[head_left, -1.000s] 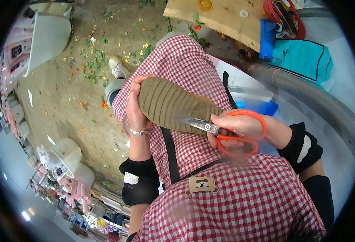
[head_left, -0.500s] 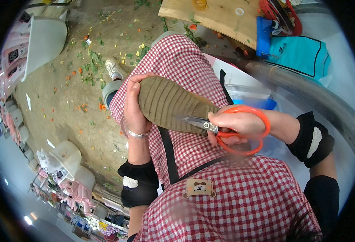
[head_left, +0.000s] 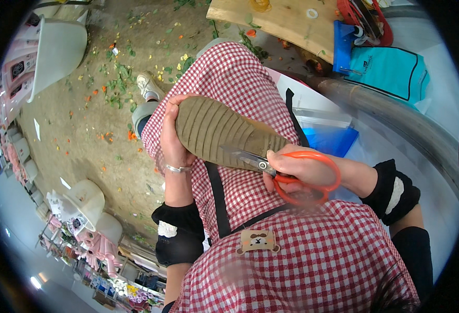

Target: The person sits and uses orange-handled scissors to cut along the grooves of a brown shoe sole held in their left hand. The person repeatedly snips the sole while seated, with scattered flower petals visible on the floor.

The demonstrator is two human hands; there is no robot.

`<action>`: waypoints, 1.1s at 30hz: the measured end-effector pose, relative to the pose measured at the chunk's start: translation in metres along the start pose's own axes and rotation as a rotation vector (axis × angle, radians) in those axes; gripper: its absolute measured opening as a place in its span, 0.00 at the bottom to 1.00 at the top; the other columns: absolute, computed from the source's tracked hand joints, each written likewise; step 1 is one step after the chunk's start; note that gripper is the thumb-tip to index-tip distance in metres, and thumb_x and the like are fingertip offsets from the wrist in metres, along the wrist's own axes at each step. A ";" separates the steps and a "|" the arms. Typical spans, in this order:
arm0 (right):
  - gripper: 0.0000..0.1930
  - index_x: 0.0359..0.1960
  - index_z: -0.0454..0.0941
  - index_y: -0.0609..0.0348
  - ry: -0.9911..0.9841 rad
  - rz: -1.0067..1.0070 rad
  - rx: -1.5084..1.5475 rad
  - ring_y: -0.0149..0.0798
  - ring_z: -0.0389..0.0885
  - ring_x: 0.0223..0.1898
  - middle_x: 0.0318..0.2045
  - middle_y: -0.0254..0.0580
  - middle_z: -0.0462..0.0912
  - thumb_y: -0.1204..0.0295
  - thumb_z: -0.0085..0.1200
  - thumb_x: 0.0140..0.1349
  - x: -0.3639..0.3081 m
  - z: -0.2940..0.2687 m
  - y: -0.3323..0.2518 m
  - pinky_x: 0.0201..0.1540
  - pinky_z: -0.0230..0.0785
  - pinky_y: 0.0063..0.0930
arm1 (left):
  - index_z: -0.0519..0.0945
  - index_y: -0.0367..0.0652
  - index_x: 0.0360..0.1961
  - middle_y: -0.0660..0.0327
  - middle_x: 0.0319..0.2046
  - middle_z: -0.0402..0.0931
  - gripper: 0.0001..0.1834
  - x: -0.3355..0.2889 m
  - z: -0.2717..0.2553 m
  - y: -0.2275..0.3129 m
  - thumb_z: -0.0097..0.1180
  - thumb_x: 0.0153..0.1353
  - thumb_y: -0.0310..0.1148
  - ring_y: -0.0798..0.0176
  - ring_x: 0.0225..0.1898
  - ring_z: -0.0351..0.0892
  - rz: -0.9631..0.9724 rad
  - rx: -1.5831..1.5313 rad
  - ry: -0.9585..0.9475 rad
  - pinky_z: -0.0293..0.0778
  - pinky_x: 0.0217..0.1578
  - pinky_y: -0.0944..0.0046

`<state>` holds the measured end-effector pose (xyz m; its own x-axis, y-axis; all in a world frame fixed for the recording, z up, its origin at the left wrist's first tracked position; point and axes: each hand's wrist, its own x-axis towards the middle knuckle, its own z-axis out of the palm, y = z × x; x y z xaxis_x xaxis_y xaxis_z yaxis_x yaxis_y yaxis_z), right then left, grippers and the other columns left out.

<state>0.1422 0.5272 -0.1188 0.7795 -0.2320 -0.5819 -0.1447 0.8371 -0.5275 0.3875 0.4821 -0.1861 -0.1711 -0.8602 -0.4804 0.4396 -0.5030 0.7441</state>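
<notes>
Bare earthen ground [head_left: 68,135] fills the left and far side of the view, scattered with green leaves and orange petals, and a white tub [head_left: 57,49] stands at the far left. At the far right lies a wooden board [head_left: 287,23], and beside it a teal bag [head_left: 391,68] and a grey metal pipe [head_left: 396,120] that runs toward the near right.

Near the middle, on the lap covered by a red and white checked apron [head_left: 229,78], is a shoe [head_left: 219,133] turned with its ribbed olive sole upward (the upper part is hidden under it). The left hand [head_left: 173,138] is closed around the toe end of the shoe at the left, with the fingers curled over its edge; a thin silver bracelet [head_left: 176,168] sits on the wrist.

The right hand [head_left: 297,172] has hold of orange-handled scissors [head_left: 279,172], fingers passed through the loops and closed on them. The metal blades point left and lie against the heel part of the sole; they look almost together, but I cannot tell if they are fully closed. Both forearms wear black sleeve covers with a white patch, and a second foot in a light sneaker [head_left: 148,86] rests on the ground farther away
</notes>
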 end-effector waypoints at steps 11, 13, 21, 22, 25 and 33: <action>0.30 0.28 0.71 0.64 -0.013 -0.141 0.144 0.24 0.56 0.10 0.09 0.28 0.62 0.53 0.21 0.69 -0.004 -0.002 -0.009 0.14 0.54 0.18 | 0.68 0.39 0.45 0.56 0.43 0.72 0.19 0.001 -0.005 -0.003 0.32 0.65 0.42 0.61 0.45 0.72 0.000 0.029 0.019 0.68 0.49 0.61; 0.30 0.28 0.71 0.64 -0.008 -0.128 0.203 0.24 0.56 0.10 0.10 0.28 0.62 0.53 0.20 0.69 -0.006 -0.006 -0.011 0.14 0.54 0.18 | 0.68 0.39 0.45 0.56 0.43 0.72 0.19 0.001 -0.005 -0.003 0.32 0.65 0.42 0.61 0.44 0.72 -0.007 0.010 0.025 0.68 0.49 0.61; 0.31 0.32 0.72 0.65 -0.124 0.025 0.123 0.25 0.59 0.13 0.11 0.29 0.62 0.51 0.19 0.68 -0.003 -0.011 0.001 0.19 0.58 0.20 | 0.67 0.38 0.44 0.53 0.43 0.72 0.17 0.000 -0.003 -0.001 0.30 0.63 0.38 0.60 0.43 0.72 -0.001 -0.018 0.022 0.70 0.46 0.61; 0.31 0.32 0.72 0.65 -0.130 0.033 0.131 0.26 0.59 0.13 0.11 0.29 0.62 0.51 0.19 0.68 -0.002 -0.010 0.002 0.19 0.58 0.20 | 0.67 0.38 0.44 0.53 0.43 0.72 0.17 0.000 -0.002 0.000 0.30 0.63 0.38 0.60 0.43 0.72 -0.004 -0.006 0.038 0.70 0.46 0.61; 0.31 0.32 0.72 0.65 -0.122 0.057 0.153 0.26 0.58 0.12 0.11 0.29 0.62 0.51 0.19 0.68 -0.001 -0.010 0.003 0.18 0.57 0.20 | 0.68 0.38 0.44 0.54 0.43 0.72 0.18 -0.001 -0.001 -0.001 0.31 0.64 0.39 0.61 0.44 0.72 0.004 0.008 0.035 0.69 0.47 0.61; 0.29 0.32 0.73 0.65 -0.135 0.116 0.360 0.24 0.57 0.12 0.10 0.28 0.63 0.53 0.22 0.69 -0.002 -0.010 -0.001 0.17 0.55 0.18 | 0.68 0.39 0.43 0.55 0.44 0.71 0.18 -0.001 -0.001 0.000 0.32 0.64 0.41 0.60 0.45 0.71 0.018 0.021 0.000 0.66 0.50 0.61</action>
<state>0.1345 0.5218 -0.1236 0.8470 -0.0785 -0.5257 -0.0323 0.9796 -0.1982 0.3887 0.4832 -0.1855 -0.1628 -0.8693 -0.4667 0.4243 -0.4887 0.7623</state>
